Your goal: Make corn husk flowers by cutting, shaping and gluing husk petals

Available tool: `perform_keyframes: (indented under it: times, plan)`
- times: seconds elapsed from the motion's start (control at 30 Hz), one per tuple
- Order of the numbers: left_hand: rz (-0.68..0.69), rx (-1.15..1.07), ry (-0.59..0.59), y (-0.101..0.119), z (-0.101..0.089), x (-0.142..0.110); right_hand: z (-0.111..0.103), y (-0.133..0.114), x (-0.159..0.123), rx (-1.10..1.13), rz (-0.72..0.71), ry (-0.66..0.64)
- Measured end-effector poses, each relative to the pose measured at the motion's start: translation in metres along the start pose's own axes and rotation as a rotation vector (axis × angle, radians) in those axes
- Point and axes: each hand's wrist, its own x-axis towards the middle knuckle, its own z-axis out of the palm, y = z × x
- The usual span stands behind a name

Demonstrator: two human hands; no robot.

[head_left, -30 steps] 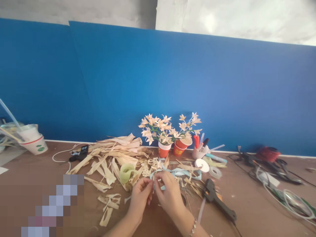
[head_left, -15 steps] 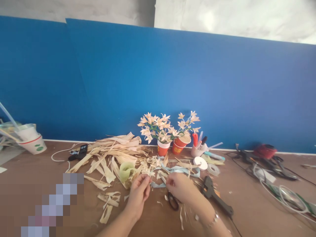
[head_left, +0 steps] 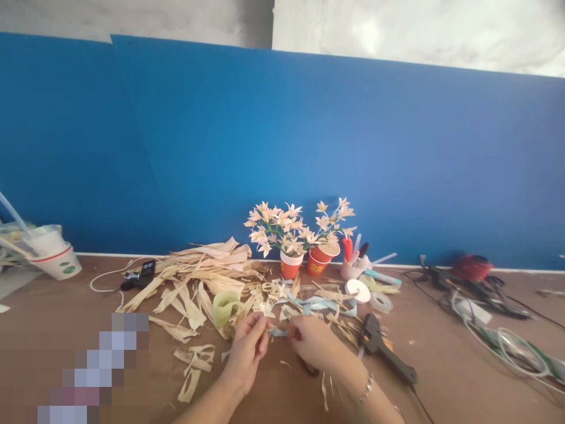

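My left hand [head_left: 251, 341] is closed in a pinch, thumb against forefinger, above the front of the husk pile; whatever sits between the fingertips is too small to make out. Just to its right, my right hand [head_left: 311, 340] has its fingers curled together, and their tips are partly hidden. Behind both hands lie dried corn husks [head_left: 189, 303] and small cut husk pieces [head_left: 269, 291]. A light blue ribbon [head_left: 322, 304] winds behind my right hand. Dark scissors handles [head_left: 309, 368] show partly beneath that hand.
Husk flowers [head_left: 282, 224] stand in a red paper cup [head_left: 290, 266], beside another red cup [head_left: 316, 265]. A glue gun [head_left: 384, 350] lies to the right, its cord running forward. Rolls of tape [head_left: 380, 302], cables [head_left: 516, 347] and a white cup [head_left: 59, 262] sit around the table.
My right hand has shifted left, closer to my left hand, and covers more of the scissors. My left hand keeps its pinch nearly in place.
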Motion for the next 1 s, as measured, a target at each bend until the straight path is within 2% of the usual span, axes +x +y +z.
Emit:
perform_keyframes:
  times: [0.2,0.4,0.6,0.83,1.0]
  plan:
    - [-0.023,-0.016,-0.012,0.002,0.003,-0.002,-0.013,-0.014,0.002,0.242,0.035,0.187]
    - [-0.039,-0.027,-0.026,0.003,0.005,-0.003,-0.010,-0.020,0.000,0.356,-0.116,0.298]
    - [-0.045,-0.032,-0.040,0.003,0.004,-0.003,-0.005,-0.017,0.000,0.403,-0.200,0.342]
    - [-0.120,-0.114,-0.076,0.003,0.002,-0.002,0.001,-0.016,0.005,0.419,-0.091,0.353]
    - [-0.198,-0.171,-0.093,0.005,0.003,-0.002,0.009,-0.014,0.007,0.371,-0.141,0.353]
